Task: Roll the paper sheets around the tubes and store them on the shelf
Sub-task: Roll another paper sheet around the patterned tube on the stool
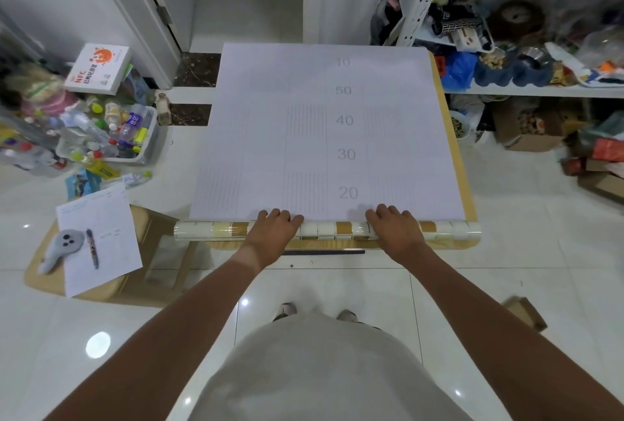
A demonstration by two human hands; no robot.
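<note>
A large white paper sheet [324, 137] printed with grey numbers and line blocks lies flat over a small wooden table [454, 150]. Along its near edge lies a long tube [324, 231] patterned in cream and tan squares, reaching past the sheet on both sides. My left hand [275, 230] rests over the tube left of centre, fingers curled onto the paper's near edge. My right hand [393, 228] lies over the tube right of centre in the same way. A white metal shelf [526, 89] stands at the right, crowded with items.
A clear bin [148, 150] of plastic bottles sits on the floor at the left, with a white box [99, 68] behind it. A low wooden stool [44, 262] at the near left bears a paper, a pen and a grey controller. Cardboard boxes [533, 137] sit under the shelf.
</note>
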